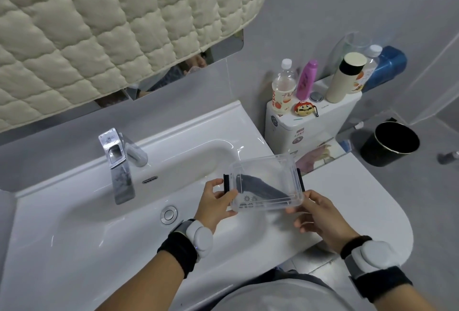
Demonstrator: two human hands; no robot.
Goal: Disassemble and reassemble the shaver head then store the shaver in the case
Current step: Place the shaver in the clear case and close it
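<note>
Inside clear case (267, 184): dark shaver (260, 187), blurry thru lid.

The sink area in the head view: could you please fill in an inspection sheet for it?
Surface: white sink with chrome faucet.
Job's things: clear case held over the basin, dark shaver inside.
Clutter: bottles, a figurine on the toilet tank.
Grippers: left hand and right hand each grip one end of the case.
Cables: nothing seen.
Surroundings: quilted cloth over the mirror, black bin on the floor.
</note>
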